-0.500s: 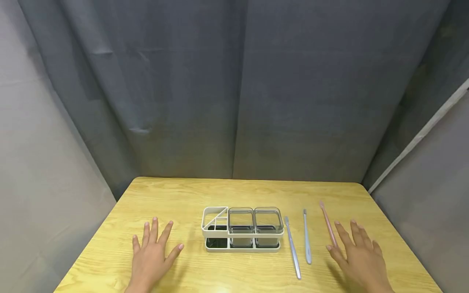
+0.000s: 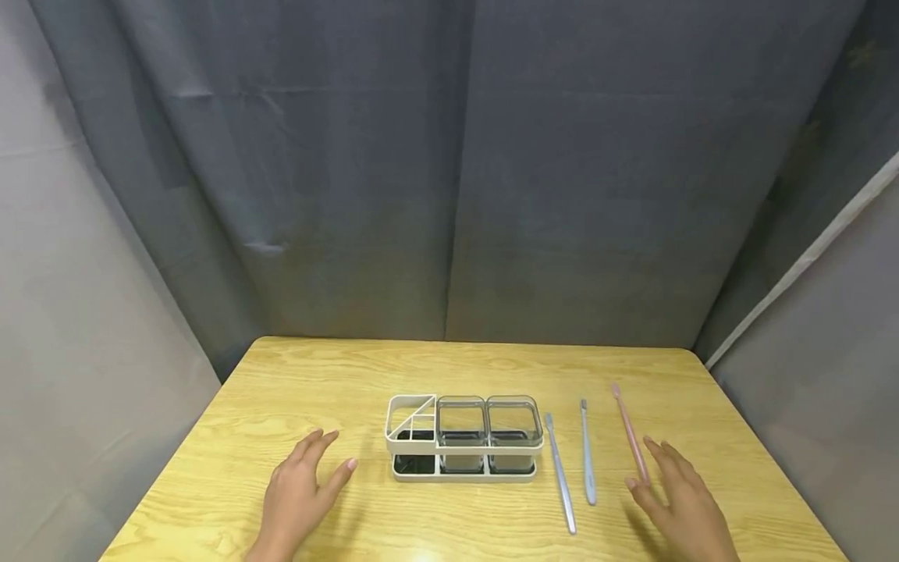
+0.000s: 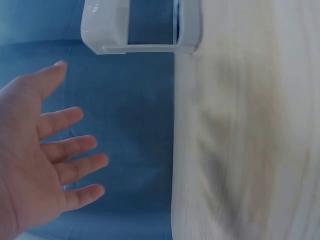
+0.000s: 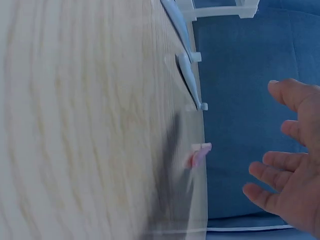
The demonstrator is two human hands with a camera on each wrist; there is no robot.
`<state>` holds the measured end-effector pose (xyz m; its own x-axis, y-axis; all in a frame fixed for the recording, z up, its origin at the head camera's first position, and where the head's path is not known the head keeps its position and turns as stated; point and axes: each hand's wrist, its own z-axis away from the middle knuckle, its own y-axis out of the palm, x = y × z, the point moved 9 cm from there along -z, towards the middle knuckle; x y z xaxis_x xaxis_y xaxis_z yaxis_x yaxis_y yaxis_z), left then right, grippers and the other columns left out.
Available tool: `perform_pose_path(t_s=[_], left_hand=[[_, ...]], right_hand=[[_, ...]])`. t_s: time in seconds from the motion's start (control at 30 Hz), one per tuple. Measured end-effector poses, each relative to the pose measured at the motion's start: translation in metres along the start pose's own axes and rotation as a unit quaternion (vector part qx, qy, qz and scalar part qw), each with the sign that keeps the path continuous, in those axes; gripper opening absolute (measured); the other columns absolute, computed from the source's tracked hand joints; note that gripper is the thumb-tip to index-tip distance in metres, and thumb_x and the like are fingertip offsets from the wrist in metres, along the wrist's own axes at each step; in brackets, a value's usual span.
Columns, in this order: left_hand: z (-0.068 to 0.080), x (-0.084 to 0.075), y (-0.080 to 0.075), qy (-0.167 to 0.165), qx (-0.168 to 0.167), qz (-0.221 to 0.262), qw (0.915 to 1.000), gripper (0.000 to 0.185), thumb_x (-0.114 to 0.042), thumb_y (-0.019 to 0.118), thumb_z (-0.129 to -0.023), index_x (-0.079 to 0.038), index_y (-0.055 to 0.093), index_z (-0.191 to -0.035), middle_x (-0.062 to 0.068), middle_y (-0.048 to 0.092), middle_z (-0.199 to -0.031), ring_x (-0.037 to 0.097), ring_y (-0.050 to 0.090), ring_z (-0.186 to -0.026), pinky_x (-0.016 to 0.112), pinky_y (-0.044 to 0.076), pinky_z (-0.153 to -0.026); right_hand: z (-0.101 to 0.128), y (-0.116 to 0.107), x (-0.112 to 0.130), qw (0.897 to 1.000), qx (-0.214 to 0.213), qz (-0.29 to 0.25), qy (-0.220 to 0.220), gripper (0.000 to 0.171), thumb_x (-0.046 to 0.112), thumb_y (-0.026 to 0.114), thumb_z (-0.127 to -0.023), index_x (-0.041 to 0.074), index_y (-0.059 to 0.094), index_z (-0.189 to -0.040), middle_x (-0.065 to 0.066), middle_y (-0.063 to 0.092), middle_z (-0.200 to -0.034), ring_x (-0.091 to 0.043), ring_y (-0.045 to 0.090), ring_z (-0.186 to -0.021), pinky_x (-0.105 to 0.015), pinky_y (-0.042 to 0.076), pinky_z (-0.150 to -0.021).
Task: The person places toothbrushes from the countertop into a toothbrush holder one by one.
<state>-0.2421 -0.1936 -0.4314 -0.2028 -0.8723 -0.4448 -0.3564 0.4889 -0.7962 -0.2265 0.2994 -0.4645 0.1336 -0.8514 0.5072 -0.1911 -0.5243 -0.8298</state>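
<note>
The yellow wood-grain surface (image 2: 295,375) carries everything you need, with grey curtain cloth hanging behind and to both sides. Near its middle stands the white wire-frame rack (image 2: 463,435), holding two clear square plastic cups (image 2: 488,433) side by side on its right and small divided slots on its left end.

Your left hand (image 2: 298,488) hovers just off the rack's left end, fingers straight and loosely spread, holding nothing; the left wrist view shows the same fanned palm with the rack's corner beyond it. Your right hand (image 2: 677,499) is likewise relaxed and empty, fingers apart, with its fingertips just beside the lower end of the slim pink toothbrush (image 2: 630,433). Whether a fingertip actually touches that handle cannot be told.

Left of the pink one lie two slim grey-blue toothbrushes (image 2: 572,468), roughly parallel, between it and the rack, all three flat with heads pointing away from you.

By my reading, you are at the very start: a reach toward the pink toothbrush, nothing gripped yet. The next move calls for a fingertip pinch on a thin handle lying flat, so come in low without nudging its neighbours.
</note>
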Motion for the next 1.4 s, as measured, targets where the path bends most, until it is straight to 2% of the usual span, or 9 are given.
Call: perform_pose_path(t_s=[0.13, 0.23, 0.4, 0.5, 0.77, 1.03, 1.23, 1.4], left_hand=[[-0.004, 0.002, 0.009, -0.029, 0.044, 0.057, 0.9970, 0.062, -0.050, 0.065, -0.081, -0.008, 0.056, -0.127, 0.022, 0.049, -0.129, 0.045, 0.050, -0.110, 0.063, 0.043, -0.085], [-0.005, 0.002, 0.015, -0.044, 0.068, 0.096, 0.9921, 0.064, -0.048, 0.068, -0.080, -0.009, 0.054, -0.129, 0.020, 0.047, -0.133, 0.044, 0.045, -0.117, 0.062, 0.039, -0.090], [-0.008, -0.001, 0.024, -0.051, 0.081, 0.158, 0.9828, 0.064, -0.040, 0.072, -0.079, -0.009, 0.052, -0.130, 0.017, 0.047, -0.134, 0.041, 0.041, -0.122, 0.062, 0.036, -0.094], [-0.009, -0.002, 0.030, -0.056, 0.088, 0.181, 0.9780, 0.066, -0.045, 0.071, -0.078, -0.010, 0.052, -0.131, 0.016, 0.047, -0.135, 0.041, 0.040, -0.123, 0.062, 0.035, -0.094], [-0.010, -0.003, 0.045, -0.065, 0.099, 0.238, 0.9641, 0.071, -0.044, 0.075, -0.074, -0.014, 0.050, -0.133, 0.012, 0.044, -0.138, 0.040, 0.038, -0.125, 0.064, 0.033, -0.095], [-0.014, -0.002, 0.058, -0.058, 0.101, 0.278, 0.9535, 0.068, -0.034, 0.077, -0.075, -0.015, 0.050, -0.134, 0.009, 0.046, -0.137, 0.037, 0.043, -0.122, 0.060, 0.037, -0.095], [-0.017, -0.001, 0.065, -0.066, 0.117, 0.316, 0.9392, 0.069, -0.033, 0.077, -0.075, -0.015, 0.048, -0.135, 0.010, 0.046, -0.137, 0.037, 0.041, -0.124, 0.059, 0.034, -0.098], [-0.022, -0.001, 0.068, -0.069, 0.123, 0.348, 0.9269, 0.074, -0.025, 0.081, -0.071, -0.015, 0.047, -0.136, 0.009, 0.044, -0.138, 0.034, 0.040, -0.125, 0.057, 0.033, -0.100]], right_hand=[[-0.001, 0.005, -0.003, 0.997, 0.019, -0.067, 0.019, 0.075, 0.041, 0.060, -0.089, 0.003, 0.027, -0.144, -0.035, 0.027, -0.139, -0.063, 0.030, -0.114, -0.078, 0.031, -0.075], [-0.002, 0.009, -0.002, 0.995, 0.022, -0.094, 0.019, 0.074, 0.040, 0.060, -0.089, 0.002, 0.029, -0.144, -0.033, 0.029, -0.139, -0.060, 0.032, -0.115, -0.077, 0.031, -0.077], [-0.003, 0.015, 0.002, 0.990, 0.026, -0.137, 0.023, 0.073, 0.036, 0.062, -0.089, 0.002, 0.028, -0.144, -0.033, 0.028, -0.140, -0.055, 0.039, -0.114, -0.071, 0.037, -0.082], [-0.005, 0.020, 0.002, 0.985, 0.029, -0.166, 0.030, 0.072, 0.034, 0.061, -0.090, 0.004, 0.027, -0.145, -0.033, 0.027, -0.141, -0.054, 0.040, -0.115, -0.064, 0.042, -0.084], [-0.017, 0.034, -0.007, 0.965, 0.035, -0.257, 0.039, 0.074, 0.023, 0.064, -0.089, -0.002, 0.022, -0.144, -0.033, 0.026, -0.141, -0.054, 0.037, -0.118, -0.046, 0.052, -0.081], [-0.026, 0.042, -0.011, 0.954, 0.039, -0.292, 0.051, 0.076, 0.023, 0.067, -0.087, 0.001, 0.023, -0.145, -0.032, 0.026, -0.140, -0.054, 0.037, -0.118, -0.054, 0.049, -0.082], [-0.032, 0.052, -0.013, 0.948, 0.041, -0.311, 0.047, 0.075, 0.019, 0.067, -0.086, 0.001, 0.023, -0.145, -0.030, 0.030, -0.139, -0.050, 0.039, -0.118, -0.042, 0.053, -0.081], [-0.040, 0.060, -0.016, 0.943, 0.046, -0.325, 0.054, 0.077, 0.018, 0.067, -0.086, 0.001, 0.022, -0.145, -0.029, 0.029, -0.140, -0.049, 0.039, -0.119, -0.039, 0.052, -0.084]])
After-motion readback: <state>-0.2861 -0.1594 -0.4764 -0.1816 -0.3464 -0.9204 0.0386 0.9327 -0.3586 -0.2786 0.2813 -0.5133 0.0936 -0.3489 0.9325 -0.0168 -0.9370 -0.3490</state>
